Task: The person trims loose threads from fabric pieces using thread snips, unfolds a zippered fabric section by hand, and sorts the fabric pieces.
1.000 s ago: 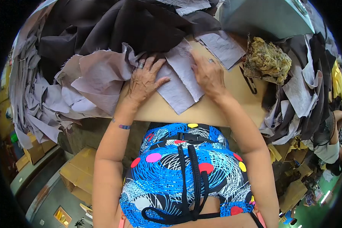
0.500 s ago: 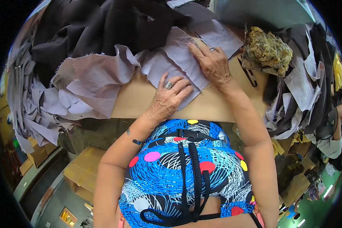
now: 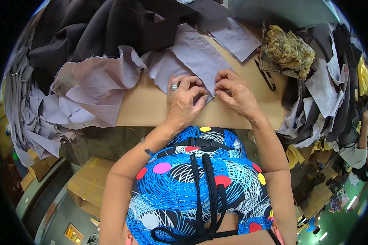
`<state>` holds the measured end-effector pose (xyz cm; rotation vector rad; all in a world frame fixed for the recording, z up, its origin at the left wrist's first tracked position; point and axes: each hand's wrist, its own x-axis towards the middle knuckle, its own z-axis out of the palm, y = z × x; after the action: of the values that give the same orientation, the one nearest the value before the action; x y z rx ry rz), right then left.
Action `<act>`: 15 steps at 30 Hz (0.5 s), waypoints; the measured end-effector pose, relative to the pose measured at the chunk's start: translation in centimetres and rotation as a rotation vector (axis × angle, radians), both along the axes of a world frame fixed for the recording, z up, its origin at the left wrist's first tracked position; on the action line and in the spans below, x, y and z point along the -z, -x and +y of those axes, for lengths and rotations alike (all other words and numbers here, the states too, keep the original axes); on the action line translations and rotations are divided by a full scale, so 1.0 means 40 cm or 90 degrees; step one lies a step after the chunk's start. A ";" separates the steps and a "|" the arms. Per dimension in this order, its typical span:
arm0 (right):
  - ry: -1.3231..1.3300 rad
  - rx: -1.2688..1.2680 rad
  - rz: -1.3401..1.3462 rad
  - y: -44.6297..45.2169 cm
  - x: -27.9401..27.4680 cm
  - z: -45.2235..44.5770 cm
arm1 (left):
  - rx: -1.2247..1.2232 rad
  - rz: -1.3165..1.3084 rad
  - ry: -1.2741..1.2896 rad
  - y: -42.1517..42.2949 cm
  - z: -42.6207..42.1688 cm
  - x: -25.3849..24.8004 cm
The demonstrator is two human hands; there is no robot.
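Note:
A pale lavender-grey cloth piece (image 3: 198, 53) lies slanted on the tan tabletop, its lower corner between my hands. My left hand (image 3: 185, 100), with rings on a finger, is closed over that corner, fingers curled and thumb in a pinch. Just to the right of the corner, my right hand (image 3: 236, 96) is closed too, thumb and fingertips together at the cloth's edge. Whatever is in this pinch is too small to make out. Another lavender-grey piece (image 3: 235, 38) lies flat beyond my right hand. Black thread snips (image 3: 265, 75) rest to its right.
Dark brown cloth (image 3: 106, 30) is heaped at the back left, with a crumpled mauve piece (image 3: 96, 85) before it. A yellowish fibrous clump (image 3: 288, 51) sits at the back right. Cloth pieces (image 3: 325, 90) hang over the right side. A cardboard box (image 3: 90, 179) stands below left.
Both hands were spread flat on the cloth. Now they are curled in at its lower corner; my right hand came down toward me and off the far piece.

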<state>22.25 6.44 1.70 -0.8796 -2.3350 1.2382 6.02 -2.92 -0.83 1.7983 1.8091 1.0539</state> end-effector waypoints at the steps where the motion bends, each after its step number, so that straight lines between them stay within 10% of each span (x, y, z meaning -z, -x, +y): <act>1: -0.004 -0.005 -0.003 0.000 -0.001 0.000 | -0.010 0.000 0.008 -0.004 0.000 0.000; 15: -0.050 -0.032 -0.006 0.007 0.009 -0.004 | -0.034 0.043 0.040 -0.020 0.001 0.002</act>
<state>21.98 6.27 1.35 -0.8067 -2.4090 1.1546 6.84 -2.88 -0.92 1.7779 1.9180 0.9547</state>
